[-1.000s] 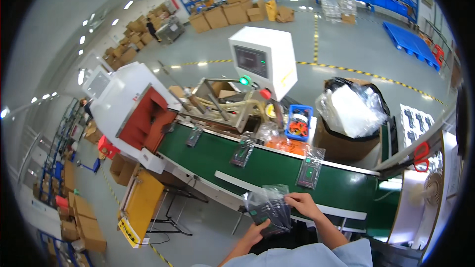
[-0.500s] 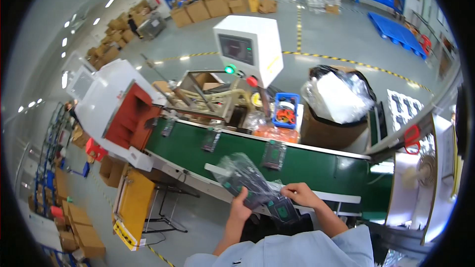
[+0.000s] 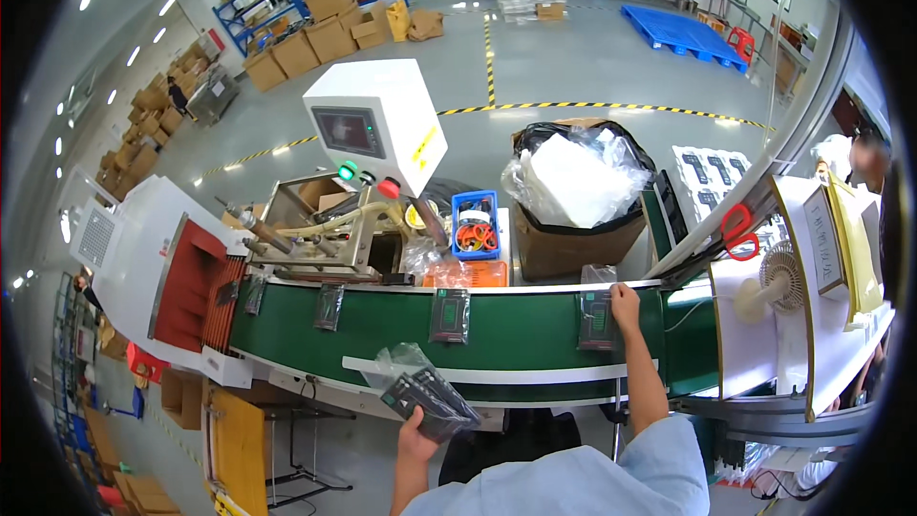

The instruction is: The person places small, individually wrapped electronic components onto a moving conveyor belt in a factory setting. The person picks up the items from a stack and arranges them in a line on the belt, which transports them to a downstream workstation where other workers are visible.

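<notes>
In my left hand (image 3: 415, 441) is a small stack of flat dark packs in clear plastic bags (image 3: 435, 399), held tilted in front of the conveyor's near edge. My right hand (image 3: 626, 308) reaches over the green conveyor belt (image 3: 521, 315), its fingers closed on the right edge of a bagged dark pack with a green mark (image 3: 596, 321), which lies on or just above the belt. Farther left, a similar bagged pack (image 3: 449, 316) rests on the belt. Beyond it lie another bagged pack (image 3: 329, 307) and one near the machine mouth (image 3: 255, 294).
A white machine with a red curtained opening (image 3: 196, 277) covers the belt's left end. Behind the belt stand a white control box (image 3: 374, 124), a blue basket of tools (image 3: 476, 226) and a carton of plastic waste (image 3: 578, 247). Red scissors (image 3: 738, 231) and a fan (image 3: 781, 277) are at right.
My right hand has moved from beside the stack out to the right over the belt, with one bagged pack. My left hand has moved left and down with the stack. The whole view has shifted.
</notes>
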Demonstrator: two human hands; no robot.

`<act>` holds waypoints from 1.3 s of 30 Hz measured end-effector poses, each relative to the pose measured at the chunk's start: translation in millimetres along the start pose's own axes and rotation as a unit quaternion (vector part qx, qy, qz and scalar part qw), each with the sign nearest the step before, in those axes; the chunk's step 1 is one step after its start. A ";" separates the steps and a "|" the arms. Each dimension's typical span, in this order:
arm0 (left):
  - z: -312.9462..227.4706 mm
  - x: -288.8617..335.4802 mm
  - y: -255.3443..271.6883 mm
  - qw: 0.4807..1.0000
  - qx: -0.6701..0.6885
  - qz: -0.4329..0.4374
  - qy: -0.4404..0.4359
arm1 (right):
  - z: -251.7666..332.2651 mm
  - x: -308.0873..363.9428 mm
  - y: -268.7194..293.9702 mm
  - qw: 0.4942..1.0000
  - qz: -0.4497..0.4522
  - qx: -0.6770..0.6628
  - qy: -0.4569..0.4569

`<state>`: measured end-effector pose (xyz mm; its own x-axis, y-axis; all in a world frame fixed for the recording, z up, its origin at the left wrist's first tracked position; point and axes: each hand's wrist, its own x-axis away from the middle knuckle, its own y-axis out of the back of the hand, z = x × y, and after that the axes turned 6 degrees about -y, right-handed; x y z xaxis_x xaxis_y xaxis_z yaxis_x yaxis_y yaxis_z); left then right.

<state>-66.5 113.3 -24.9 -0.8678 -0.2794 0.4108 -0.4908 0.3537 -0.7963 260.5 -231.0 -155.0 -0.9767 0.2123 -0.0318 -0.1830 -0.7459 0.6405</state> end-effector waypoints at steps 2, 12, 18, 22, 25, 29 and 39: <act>11.2 1.4 3.4 1.000 -0.014 0.002 0.022 | -18.1 -6.7 -17.9 0.995 -0.049 0.071 0.050; 24.2 2.8 -13.2 0.996 -0.016 -0.028 0.080 | 11.4 2.2 -38.7 0.990 -0.086 0.079 -0.082; 27.8 -5.7 -25.7 0.991 -0.108 0.005 0.073 | 69.4 53.6 -3.9 0.991 0.105 -0.064 -0.055; 30.1 -9.9 -35.3 0.985 -0.137 0.027 0.104 | 148.4 147.4 20.5 0.809 0.526 -0.256 -0.057; 37.6 -13.4 -22.8 0.978 -0.166 0.045 0.119 | 162.4 177.6 18.5 0.795 0.563 -0.220 -0.048; 30.4 -3.8 -29.3 0.964 -0.220 0.038 0.143 | 184.5 190.5 23.4 0.797 0.498 -0.321 -0.120; 18.2 5.1 -22.4 0.949 -0.264 0.038 0.165 | 195.3 151.6 21.8 0.830 0.401 -0.379 -0.085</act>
<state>-58.6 87.7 -13.1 -0.8363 0.0292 0.5474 -0.3200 0.7848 -0.5308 130.3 -91.7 4.0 -0.8006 -0.5063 0.3205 0.4374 -0.8594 -0.2649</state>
